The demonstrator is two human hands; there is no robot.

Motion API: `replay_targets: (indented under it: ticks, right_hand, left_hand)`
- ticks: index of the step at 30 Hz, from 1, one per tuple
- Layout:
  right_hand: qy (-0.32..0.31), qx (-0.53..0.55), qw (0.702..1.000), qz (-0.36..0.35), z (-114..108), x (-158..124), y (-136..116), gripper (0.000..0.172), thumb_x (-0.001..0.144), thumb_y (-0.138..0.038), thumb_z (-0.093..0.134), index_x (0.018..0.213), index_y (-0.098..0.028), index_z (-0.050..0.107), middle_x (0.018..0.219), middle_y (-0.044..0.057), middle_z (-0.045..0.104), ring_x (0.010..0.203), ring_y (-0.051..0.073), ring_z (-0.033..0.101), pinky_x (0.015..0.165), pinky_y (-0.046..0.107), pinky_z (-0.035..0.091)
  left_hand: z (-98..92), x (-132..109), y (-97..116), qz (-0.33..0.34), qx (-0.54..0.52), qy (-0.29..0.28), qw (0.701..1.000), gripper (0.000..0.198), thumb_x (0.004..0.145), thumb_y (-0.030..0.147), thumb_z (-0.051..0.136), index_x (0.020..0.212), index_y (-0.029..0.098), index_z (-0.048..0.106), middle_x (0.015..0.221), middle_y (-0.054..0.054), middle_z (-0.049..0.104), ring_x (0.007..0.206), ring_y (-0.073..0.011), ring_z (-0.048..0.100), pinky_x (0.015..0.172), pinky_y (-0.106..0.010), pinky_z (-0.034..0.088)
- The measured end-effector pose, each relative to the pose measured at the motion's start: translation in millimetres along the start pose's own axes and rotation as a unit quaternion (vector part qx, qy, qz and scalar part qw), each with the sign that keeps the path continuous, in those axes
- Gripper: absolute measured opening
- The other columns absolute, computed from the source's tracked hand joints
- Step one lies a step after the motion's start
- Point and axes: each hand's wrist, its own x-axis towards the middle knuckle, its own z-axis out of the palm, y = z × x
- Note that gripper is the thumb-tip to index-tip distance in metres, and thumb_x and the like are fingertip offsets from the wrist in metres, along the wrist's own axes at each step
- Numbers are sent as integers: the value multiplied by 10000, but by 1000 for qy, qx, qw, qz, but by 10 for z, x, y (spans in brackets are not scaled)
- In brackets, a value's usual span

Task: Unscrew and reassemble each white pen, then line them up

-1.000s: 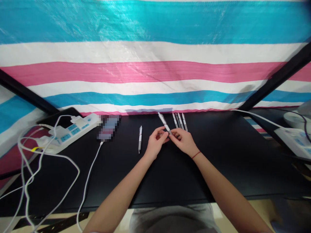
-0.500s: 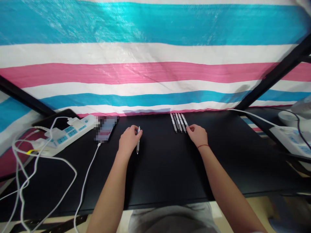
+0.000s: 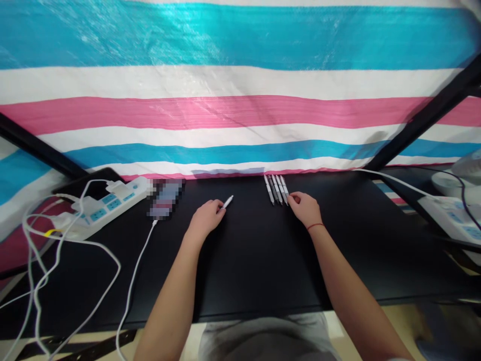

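Note:
Left of centre on the black table, my left hand [image 3: 207, 215] is closed on a white pen [image 3: 228, 201], whose one end sticks out up and to the right of the fingertips; its other part is hidden by the hand. Several white pens [image 3: 276, 189] lie side by side near the table's back edge, slightly right of centre. At the right end of that row, my right hand [image 3: 306, 208] has thumb and finger pinched together at the lower end of the outermost pen.
A phone [image 3: 165, 199], blurred out, lies at the left with a white cable [image 3: 137, 260] plugged in. Behind it is a white power strip [image 3: 108, 210] with tangled cables. Another power strip [image 3: 453, 218] is at the far right. Striped sheeting [image 3: 240, 113] hangs behind the table.
My left hand has moved slightly right and down. The pen in it has turned from nearly upright in view to slanting up and right. My right hand has hardly moved.

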Motion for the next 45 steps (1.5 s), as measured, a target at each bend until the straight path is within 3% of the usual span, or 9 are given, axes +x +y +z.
replay_targets:
  ticks: [4,9,11,15,20,27,30,38,45]
  right_hand:
    - [38,98,993,-54,-4,-86,-140,274,826,-352,513,937,-169,683,737,44,632,712,195,592,709,309,446]
    - [-127,257,941,-178,40,-298,-428,402,837,-430,551,1169,-206,584,816,17,641,605,137,553,646,278,472]
    - [-164,280,928,-182,66,-338,-473,329,847,-436,541,1078,-214,614,777,8,636,621,142,562,627,273,467]
    - [-194,315,920,-129,94,-297,-431,294,851,-476,526,819,-197,613,657,-2,603,584,143,557,579,264,448]
    - [-169,340,922,-77,46,-222,-373,402,851,-521,514,632,-186,552,588,2,580,542,125,543,570,251,433]
    - [-240,424,871,-59,-42,-222,-390,339,823,-482,582,707,-164,606,649,17,612,513,92,494,459,216,360]
    - [-240,465,850,-55,-50,-218,-374,293,800,-449,624,761,-159,612,673,23,621,534,95,507,459,214,372]
    - [-162,432,881,-106,-16,-226,-361,281,774,-401,663,936,-176,618,774,43,650,650,157,599,523,274,499]
    - [-151,472,868,-39,-14,-165,-327,292,804,-452,620,789,-160,616,654,29,617,571,127,566,476,236,448]
  left_hand:
    - [65,-32,155,116,-63,37,991,292,910,345,393,1066,228,610,1007,-65,624,908,-209,613,838,-310,440]
    - [183,-106,380,224,-124,16,967,350,953,346,325,1182,252,571,1104,-55,618,990,-198,594,914,-309,428]
    - [218,-115,419,246,-134,4,960,352,957,348,319,1177,255,578,1113,-49,625,998,-193,594,930,-307,421]
    - [248,-88,393,259,-130,-8,957,328,938,384,385,1132,238,605,1082,-50,646,980,-200,603,899,-306,438]
    - [252,-56,337,261,-112,18,959,315,944,361,378,1110,209,598,1043,-59,644,939,-195,610,874,-314,454]
    - [257,-77,404,277,-28,95,956,300,959,306,321,996,161,581,904,-80,621,873,-213,583,808,-337,461]
    - [270,-88,426,284,-3,108,953,286,957,285,318,977,158,572,880,-83,619,851,-219,575,789,-342,457]
    - [285,-84,447,276,-65,101,954,266,950,286,353,978,166,588,902,-77,638,859,-209,598,806,-333,466]
    - [298,-42,360,265,-156,128,943,324,914,321,475,1207,195,535,1036,-63,638,929,-181,613,874,-319,476]
